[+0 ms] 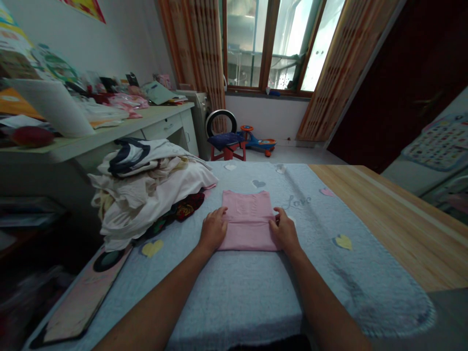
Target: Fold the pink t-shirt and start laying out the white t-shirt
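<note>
A pink shirt [250,235], folded into a neat rectangle, lies flat on the blue cloth in front of me. A crease runs across its middle, and a faint square outline shows on its upper half. My left hand [214,229] is at its left edge, fingers curled and held together against the fabric. On the opposite edge, my right hand [285,231] has its thumb on the shirt and its fingers bent around the side. The undersides of both edges are hidden by my hands.
A heap of crumpled clothes [146,187] sits on the left of the blue heart-patterned cloth [252,292]. Near it lies a long pinkish board [82,297] with a dark ring. Bare wood [395,214] shows on the right. A cluttered desk [157,122] stands at left.
</note>
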The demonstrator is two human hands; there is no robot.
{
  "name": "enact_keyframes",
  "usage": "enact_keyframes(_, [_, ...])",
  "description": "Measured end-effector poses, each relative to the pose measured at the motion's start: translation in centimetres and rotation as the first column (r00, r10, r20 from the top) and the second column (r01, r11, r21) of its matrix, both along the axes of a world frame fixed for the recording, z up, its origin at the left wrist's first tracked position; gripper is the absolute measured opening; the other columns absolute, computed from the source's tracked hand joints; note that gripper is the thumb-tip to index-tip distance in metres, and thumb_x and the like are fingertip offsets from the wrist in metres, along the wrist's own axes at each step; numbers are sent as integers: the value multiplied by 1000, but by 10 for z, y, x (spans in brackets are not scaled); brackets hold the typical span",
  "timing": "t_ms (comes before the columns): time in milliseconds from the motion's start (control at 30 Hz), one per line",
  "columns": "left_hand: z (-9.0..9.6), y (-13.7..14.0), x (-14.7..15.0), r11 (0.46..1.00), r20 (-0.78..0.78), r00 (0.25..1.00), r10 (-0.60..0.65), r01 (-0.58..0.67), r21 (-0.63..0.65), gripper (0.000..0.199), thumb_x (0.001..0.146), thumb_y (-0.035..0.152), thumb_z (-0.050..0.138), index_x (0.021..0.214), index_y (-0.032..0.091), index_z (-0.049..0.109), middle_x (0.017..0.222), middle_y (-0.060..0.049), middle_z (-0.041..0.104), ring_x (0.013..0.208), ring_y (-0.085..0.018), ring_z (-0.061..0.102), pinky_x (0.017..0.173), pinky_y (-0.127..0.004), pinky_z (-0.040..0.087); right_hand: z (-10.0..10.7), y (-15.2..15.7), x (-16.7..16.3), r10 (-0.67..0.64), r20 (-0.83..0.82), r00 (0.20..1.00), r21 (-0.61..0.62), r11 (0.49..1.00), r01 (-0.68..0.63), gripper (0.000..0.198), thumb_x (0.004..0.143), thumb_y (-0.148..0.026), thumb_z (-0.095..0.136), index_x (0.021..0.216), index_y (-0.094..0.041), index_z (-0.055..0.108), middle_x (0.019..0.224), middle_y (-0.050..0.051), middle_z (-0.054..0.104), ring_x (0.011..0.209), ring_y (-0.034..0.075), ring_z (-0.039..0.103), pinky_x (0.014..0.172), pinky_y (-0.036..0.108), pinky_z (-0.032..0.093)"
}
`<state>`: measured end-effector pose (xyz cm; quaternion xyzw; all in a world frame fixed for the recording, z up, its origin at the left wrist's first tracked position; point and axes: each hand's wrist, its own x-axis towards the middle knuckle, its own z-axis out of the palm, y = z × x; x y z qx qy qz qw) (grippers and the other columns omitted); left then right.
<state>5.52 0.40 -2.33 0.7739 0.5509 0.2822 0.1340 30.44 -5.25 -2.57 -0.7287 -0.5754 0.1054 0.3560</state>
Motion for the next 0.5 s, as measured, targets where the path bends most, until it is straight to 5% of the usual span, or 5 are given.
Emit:
enact_keyframes(133, [10, -16, 6, 980, -133, 991, 6, 21, 200, 41, 89, 18, 52, 130, 18, 57, 140, -14, 54, 127, -32, 48, 110, -49, 33, 0, -3, 0, -88, 164, 983, 91, 993, 73, 46, 85, -24, 49, 130, -13, 50, 108, 12, 64, 99, 25, 58, 89, 36, 44])
enact_keyframes(233, [13, -31, 16, 939, -235, 939, -251, 295, 177, 37, 97, 19, 41, 129, 20, 59, 139, -10, 57, 131, -26, 47, 115, -45, 29, 6, -7, 0, -99, 274, 956, 158, 986, 57, 37, 87, -21, 47, 122, -12, 56, 115, 16, 61, 109, 28, 52, 97, 40, 40])
enact_keyframes(333, [7, -41, 25, 888, -327, 851, -411, 455, 69, 40, 101, 28, 38, 135, 20, 55, 146, -8, 53, 141, -25, 38, 118, -46, 24, 12, -12, -5, 55, 338, 940, 105, 990, -96, 26, 88, -16, 44, 106, -16, 63, 107, 13, 64, 103, 26, 54, 95, 38, 39])
enact_keyframes(500, [-4, -45, 30, 894, -371, 822, -431, 444, -55, 57, 98, 48, 46, 149, 23, 40, 160, -7, 32, 148, -28, 24, 120, -48, 20, 10, -16, -21, 302, 396, 867, -59, 951, -304, 26, 93, -18, 45, 109, -17, 65, 119, 11, 66, 110, 23, 57, 100, 35, 38])
